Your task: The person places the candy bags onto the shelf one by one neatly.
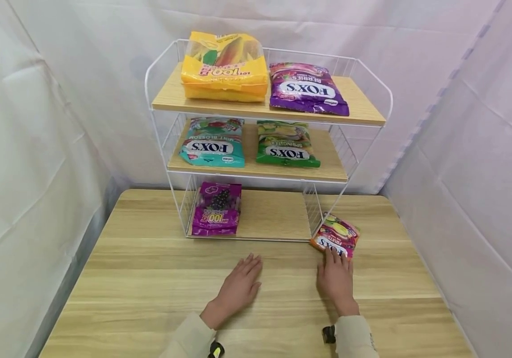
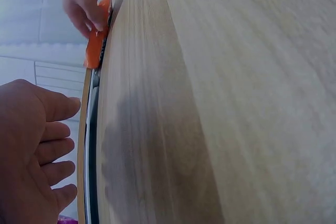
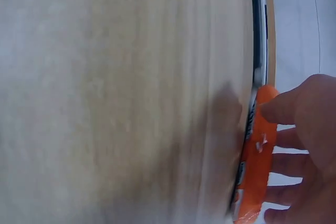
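My right hand (image 1: 336, 281) is at the near edge of a Fox's Fruits candy bag (image 1: 337, 236). Its fingertips overlap that edge, with the thumb off to the left in the head view. The bag lies on the table against the rack's front right corner, and its orange underside (image 3: 258, 156) shows beneath the thumb in the right wrist view. My left hand (image 1: 238, 286) holds nothing, its fingers extended low over the table in front of the rack. In the left wrist view, this left hand (image 2: 31, 150) has its fingers spread slightly, pointing toward the bottom shelf.
A three-tier white wire rack with wooden shelves (image 1: 274, 214) stands at the back. On top sit a yellow bag (image 1: 224, 74) and a purple Fox's Berries bag (image 1: 307, 92). The middle shelf bears teal (image 1: 214, 144) and green (image 1: 286, 144) Fox's bags; the bottom, a purple bag (image 1: 216, 211).
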Motion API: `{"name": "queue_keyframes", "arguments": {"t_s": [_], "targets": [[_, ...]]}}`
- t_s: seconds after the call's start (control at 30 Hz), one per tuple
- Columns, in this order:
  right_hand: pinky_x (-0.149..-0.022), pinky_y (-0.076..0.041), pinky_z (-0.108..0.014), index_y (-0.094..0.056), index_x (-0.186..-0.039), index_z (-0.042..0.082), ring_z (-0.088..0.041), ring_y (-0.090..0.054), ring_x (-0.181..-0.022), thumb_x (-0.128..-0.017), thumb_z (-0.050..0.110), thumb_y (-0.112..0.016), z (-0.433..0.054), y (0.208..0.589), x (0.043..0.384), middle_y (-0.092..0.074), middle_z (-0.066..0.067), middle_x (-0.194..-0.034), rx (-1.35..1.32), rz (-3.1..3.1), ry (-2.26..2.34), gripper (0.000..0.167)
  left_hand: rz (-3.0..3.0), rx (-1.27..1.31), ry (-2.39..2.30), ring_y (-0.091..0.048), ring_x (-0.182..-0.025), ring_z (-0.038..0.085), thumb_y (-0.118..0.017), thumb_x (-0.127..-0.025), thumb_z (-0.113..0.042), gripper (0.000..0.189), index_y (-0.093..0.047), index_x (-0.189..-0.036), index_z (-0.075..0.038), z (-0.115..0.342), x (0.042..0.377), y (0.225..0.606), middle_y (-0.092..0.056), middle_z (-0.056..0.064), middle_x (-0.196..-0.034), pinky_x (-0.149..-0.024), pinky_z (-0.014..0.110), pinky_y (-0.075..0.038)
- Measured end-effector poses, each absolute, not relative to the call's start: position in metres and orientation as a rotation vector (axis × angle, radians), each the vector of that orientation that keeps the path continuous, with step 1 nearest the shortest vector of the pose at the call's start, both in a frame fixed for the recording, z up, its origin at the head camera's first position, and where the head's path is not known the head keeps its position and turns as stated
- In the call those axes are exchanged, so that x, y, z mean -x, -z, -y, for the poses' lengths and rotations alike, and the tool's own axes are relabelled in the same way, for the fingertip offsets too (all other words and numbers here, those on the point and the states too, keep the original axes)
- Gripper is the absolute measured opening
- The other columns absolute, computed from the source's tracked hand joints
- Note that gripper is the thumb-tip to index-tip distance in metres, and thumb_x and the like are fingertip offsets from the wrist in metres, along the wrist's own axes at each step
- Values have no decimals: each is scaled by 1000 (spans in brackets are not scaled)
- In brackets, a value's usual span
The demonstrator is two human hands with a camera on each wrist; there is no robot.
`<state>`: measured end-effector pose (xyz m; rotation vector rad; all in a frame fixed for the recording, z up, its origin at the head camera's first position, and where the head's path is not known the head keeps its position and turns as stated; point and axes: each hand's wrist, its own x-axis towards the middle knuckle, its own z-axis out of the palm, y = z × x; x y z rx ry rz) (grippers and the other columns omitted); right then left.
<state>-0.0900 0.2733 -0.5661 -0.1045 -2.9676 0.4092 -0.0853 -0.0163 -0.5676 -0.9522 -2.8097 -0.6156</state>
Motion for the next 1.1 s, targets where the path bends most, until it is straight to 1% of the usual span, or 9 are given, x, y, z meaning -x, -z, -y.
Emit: {"name": "queue_keyframes", "arguments": {"t_s": [0.17, 0.27, 0.43, 0.53, 0.67, 0.8, 0.93, 1.1], "targets": [[-104, -26, -64, -48, -135, -6, -54, -35, -126, -95, 15, -52, -265, 566, 79, -41, -33, -138, 84, 3010, -296, 45, 2811, 978, 703, -40, -132, 32, -63, -92, -20, 47, -54, -132, 3, 13, 84, 563, -50, 15, -139, -108, 47, -32], [-103, -28, -64, -46, -136, -6, -53, -34, -128, -96, 11, -48, -258, 568, 75, -39, -34, -139, 132, 3024, -294, 44, 2811, 997, 728, -41, -132, 32, -62, -93, -20, 45, -55, -131, 3, 10, 84, 558, -51, 15, -138, -108, 46, -32], [-99, -33, -65, -42, -138, -9, -53, -31, -129, -94, 1, -39, -245, 571, 71, -35, -35, -141, 211, 3065, -320, 45, 2844, 1006, 709, -42, -131, 30, -60, -94, -21, 43, -56, -131, 1, 5, 85, 557, -53, 13, -136, -109, 42, -31], [-99, -34, -64, -41, -138, -11, -55, -32, -127, -94, -2, -37, -241, 569, 70, -35, -37, -140, 206, 3081, -317, 45, 2856, 1021, 695, -43, -130, 28, -59, -95, -21, 42, -56, -131, 0, 1, 85, 559, -54, 12, -136, -110, 39, -31], [-96, -39, -61, -46, -132, -13, -58, -42, -118, -93, -1, -41, -236, 561, 68, -42, -40, -131, 101, 3064, -236, 41, 2854, 1038, 690, -45, -129, 26, -58, -95, -22, 42, -55, -132, -1, -4, 83, 559, -54, 11, -136, -109, 37, -32], [-90, -45, -58, -52, -123, -15, -58, -51, -105, -91, -1, -47, -233, 556, 67, -50, -40, -120, 16, 3030, -159, 35, 2828, 1060, 684, -46, -128, 26, -60, -94, -21, 43, -55, -132, -1, -8, 81, 560, -54, 11, -136, -108, 37, -34], [-81, -50, -57, -55, -120, -16, -57, -55, -99, -91, 0, -48, -225, 553, 64, -53, -40, -117, 4, 3042, -78, 34, 2795, 1097, 643, -47, -127, 26, -61, -94, -20, 43, -55, -131, 0, -10, 81, 561, -54, 11, -135, -107, 38, -35], [-69, -54, -56, -57, -120, -15, -55, -59, -94, -92, 3, -48, -216, 552, 62, -55, -39, -113, -2, 3068, -29, 34, 2802, 1127, 607, -45, -129, 26, -59, -95, -22, 44, -54, -133, -1, -11, 82, 558, -53, 11, -137, -109, 37, -33]]}}
